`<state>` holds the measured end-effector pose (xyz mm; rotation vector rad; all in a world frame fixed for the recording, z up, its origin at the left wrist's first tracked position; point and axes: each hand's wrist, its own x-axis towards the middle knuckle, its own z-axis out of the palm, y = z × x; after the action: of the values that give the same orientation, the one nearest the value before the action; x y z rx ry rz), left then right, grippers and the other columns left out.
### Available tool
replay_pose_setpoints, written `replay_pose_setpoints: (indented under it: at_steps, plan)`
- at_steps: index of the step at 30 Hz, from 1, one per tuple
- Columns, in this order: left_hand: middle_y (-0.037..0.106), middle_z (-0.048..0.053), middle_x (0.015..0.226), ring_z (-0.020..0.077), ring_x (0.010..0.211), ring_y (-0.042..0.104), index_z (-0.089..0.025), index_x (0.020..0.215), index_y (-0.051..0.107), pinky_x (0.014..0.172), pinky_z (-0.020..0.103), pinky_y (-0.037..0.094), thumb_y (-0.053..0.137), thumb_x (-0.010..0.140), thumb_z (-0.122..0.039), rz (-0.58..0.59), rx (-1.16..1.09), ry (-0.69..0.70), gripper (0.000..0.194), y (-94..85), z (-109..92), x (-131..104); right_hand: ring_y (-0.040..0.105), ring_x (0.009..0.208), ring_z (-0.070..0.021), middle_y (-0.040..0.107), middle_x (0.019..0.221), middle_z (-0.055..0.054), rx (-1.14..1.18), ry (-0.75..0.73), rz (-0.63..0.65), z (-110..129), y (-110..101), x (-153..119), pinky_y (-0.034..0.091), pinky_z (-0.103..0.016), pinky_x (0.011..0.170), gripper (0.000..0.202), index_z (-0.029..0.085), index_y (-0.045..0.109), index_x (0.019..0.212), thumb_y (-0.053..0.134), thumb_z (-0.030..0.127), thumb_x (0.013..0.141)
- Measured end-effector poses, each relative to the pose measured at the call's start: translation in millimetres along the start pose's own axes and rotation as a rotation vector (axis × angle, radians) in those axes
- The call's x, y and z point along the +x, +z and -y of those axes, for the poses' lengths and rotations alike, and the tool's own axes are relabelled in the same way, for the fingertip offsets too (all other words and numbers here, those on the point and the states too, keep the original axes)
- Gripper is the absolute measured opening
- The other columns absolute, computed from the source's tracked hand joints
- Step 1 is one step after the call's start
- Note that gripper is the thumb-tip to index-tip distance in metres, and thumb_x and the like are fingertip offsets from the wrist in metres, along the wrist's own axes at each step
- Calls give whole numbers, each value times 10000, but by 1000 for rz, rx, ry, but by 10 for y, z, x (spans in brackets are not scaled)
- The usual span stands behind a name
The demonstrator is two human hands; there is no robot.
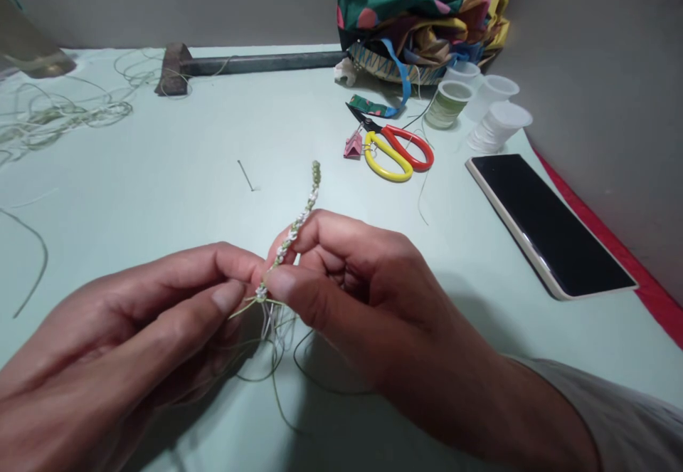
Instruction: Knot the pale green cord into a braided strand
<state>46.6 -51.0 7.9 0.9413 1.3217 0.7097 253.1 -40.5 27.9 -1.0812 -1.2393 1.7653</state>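
A knotted cord bracelet (295,230) in green and white rises at a slant from between my hands. Its free green tip points away from me. My right hand (363,294) pinches the bracelet between thumb and forefinger, just above its lower end. Close by on the left, my left hand (176,315) is closed, thumb toward forefinger, on a thin green cord (244,307) that leaves the last knot. Loose green and pale strands (274,358) hang below the knot and curl over the table. The left hand's lower fingers are partly hidden.
Scissors (392,151) with red and yellow handles lie beyond, beside a pink clip (353,144). Thread spools (448,104) and a phone (549,223) are right. A hammer (256,64), fabric bundle (427,16), tangled cord (64,119) and needle-like pin (245,175) lie farther off.
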Motion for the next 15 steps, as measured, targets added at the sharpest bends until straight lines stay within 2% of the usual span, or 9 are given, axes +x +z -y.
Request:
replay_pose_setpoints:
  at_steps: [3,7,10,12,13,15]
  plan:
    - [766,39,684,362,961,801,-412,1102,882,512,345,623,827,738,-690,76,-8,-15,461,33,4,19,444,577,-91,469,611,94,-2,-22,3,-19,-15,-18,342,-242,518,252,236,554,755,694,214,964]
    - [761,19,653,350,966,809,-434,1089,881,514,335,614,817,770,-688,145,26,-13,413,-96,42,5,414,563,-96,437,590,94,0,-37,-10,-4,-26,-33,290,-260,485,243,238,564,771,670,191,983]
    - [745,-41,625,280,822,814,-460,1141,857,544,304,616,891,785,-590,52,89,32,380,-221,72,-17,427,582,-101,464,606,81,-32,-27,-46,19,4,-11,333,-256,525,297,232,527,706,708,147,925]
    - [775,-89,696,223,725,796,-469,1206,827,579,306,614,906,804,-538,-34,158,59,416,-277,85,-35,467,614,-103,529,659,61,-57,-63,-103,18,40,4,392,-255,580,344,222,498,649,705,125,906]
    - [793,-99,744,217,728,796,-458,1217,823,581,317,604,871,839,-544,-40,182,63,390,-295,89,-44,479,624,-103,551,684,55,-63,-71,-124,11,56,8,410,-256,597,349,218,497,639,698,110,904]
    - [818,-83,803,256,840,815,-412,1155,852,551,332,570,725,932,-599,42,181,42,318,-315,94,-55,464,599,-94,547,680,62,-61,-77,-147,-7,72,3,404,-251,575,324,219,519,659,676,79,906]
